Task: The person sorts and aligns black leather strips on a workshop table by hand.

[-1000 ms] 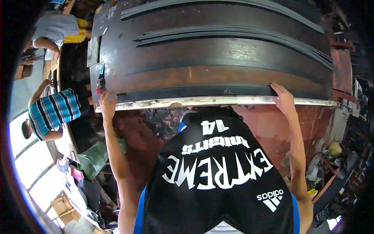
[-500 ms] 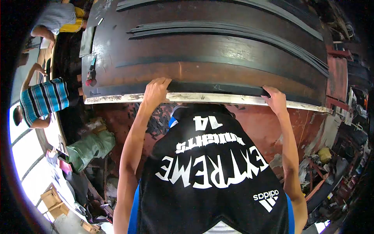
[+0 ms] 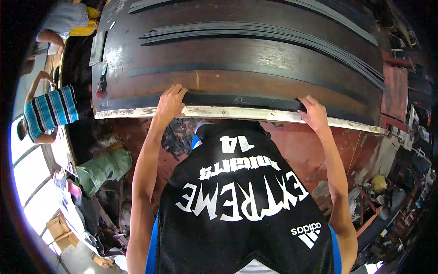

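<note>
A black strip marked "XL" [image 3: 255, 101] lies flat along the near edge of the dark table [image 3: 219, 55]. My left hand [image 3: 171, 103] grips it toward the left, fingers curled over the top and pointing away from me. Further right, my right hand [image 3: 314, 112] holds the strip with fingers bent and the thumb near the pale table edge [image 3: 237, 113]. The undersides of both hands are hidden. A cutter with a red-and-blue handle [image 3: 101, 84] rests on the tabletop left of my left hand.
Long stacked dark strips [image 3: 255, 33] lie across the tabletop. A person in a striped shirt [image 3: 52, 109] and another in yellow shorts [image 3: 84, 28] are at the left. A green sack [image 3: 105, 169] stands below them. Dark scraps [image 3: 178, 139] litter the red floor.
The view has shifted a little. Both hands and the strip's "XL" mark appear slightly further left, with the hold on the strip unchanged.
</note>
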{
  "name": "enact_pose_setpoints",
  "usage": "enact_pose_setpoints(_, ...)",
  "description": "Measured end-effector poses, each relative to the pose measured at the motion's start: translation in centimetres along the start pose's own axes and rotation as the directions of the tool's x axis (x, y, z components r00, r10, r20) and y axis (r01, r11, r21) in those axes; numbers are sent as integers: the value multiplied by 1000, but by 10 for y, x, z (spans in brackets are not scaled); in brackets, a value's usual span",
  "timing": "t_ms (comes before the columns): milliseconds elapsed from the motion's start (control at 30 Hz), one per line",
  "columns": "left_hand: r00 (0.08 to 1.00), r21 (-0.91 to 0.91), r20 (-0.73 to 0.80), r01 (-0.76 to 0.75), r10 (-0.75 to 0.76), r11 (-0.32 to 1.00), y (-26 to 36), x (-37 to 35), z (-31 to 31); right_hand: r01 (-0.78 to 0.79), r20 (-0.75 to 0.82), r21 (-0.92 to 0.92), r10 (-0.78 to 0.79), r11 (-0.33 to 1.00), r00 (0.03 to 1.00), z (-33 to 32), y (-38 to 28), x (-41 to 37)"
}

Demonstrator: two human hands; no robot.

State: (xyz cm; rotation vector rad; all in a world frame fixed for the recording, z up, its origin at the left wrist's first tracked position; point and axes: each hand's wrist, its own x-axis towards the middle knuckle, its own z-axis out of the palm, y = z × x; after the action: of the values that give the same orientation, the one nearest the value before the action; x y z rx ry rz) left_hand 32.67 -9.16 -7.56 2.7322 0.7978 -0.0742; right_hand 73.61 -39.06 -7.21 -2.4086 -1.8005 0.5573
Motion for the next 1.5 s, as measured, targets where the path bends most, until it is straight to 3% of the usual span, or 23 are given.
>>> enact_pose_setpoints(133,1000,-20,26,10,-10,1000,-3,4,1,46,3,45,-46,998,999,-1,7,5)
enact_pose_setpoints(200,995,-14,95,32,-30,999,-4,6,0,-11,116,38,6,999,993,-5,7,6)
enact_pose_setpoints(300,998,22,43,45,-46,999,2,0,-4,64,-13,14,-64,998,998,15,20,1)
enact_pose_setpoints(400,990,39,108,86,-89,996,-15,-1,14,21,9,-14,-21,1000,1000,13,16,-2)
enact_pose_setpoints(433,982,-32,146,124,-119,992,-8,4,5,28,-19,-33,-28,999,999,9,16,-4)
enact_pose_setpoints(533,994,-32,83,67,-64,997,5,7,-8,-21,61,22,20,1000,998,-7,18,-5)
enact_pose_setpoints(800,994,-65,83,82,-77,995,10,7,-8,-98,-71,-196,86,976,994,-22,129,-61)
enact_pose_setpoints(867,999,-29,15,50,-50,998,8,4,-5,-189,-21,-255,190,948,982,-34,149,-71)
enact_pose_setpoints(967,991,-51,95,103,-98,993,2,5,-1,-253,38,-317,279,914,959,-40,190,-86)
enact_pose_setpoints(1067,1000,-46,9,5,-5,999,3,4,-2,-339,54,-324,375,883,926,-50,214,-98)
enact_pose_setpoints(1133,999,-60,29,20,-19,998,7,6,-7,-394,61,-355,441,848,895,-48,237,-105)
enact_pose_setpoints(1267,997,-45,54,59,-57,997,7,5,-5,-369,83,-345,419,863,904,-57,241,-106)
enact_pose_setpoints(1367,999,-13,20,36,-36,999,7,3,-3,-421,159,-377,505,825,848,-59,237,-102)
enact_pose_setpoints(1500,996,-38,62,64,-62,997,5,5,-3,-387,60,-333,428,860,902,-61,245,-113)
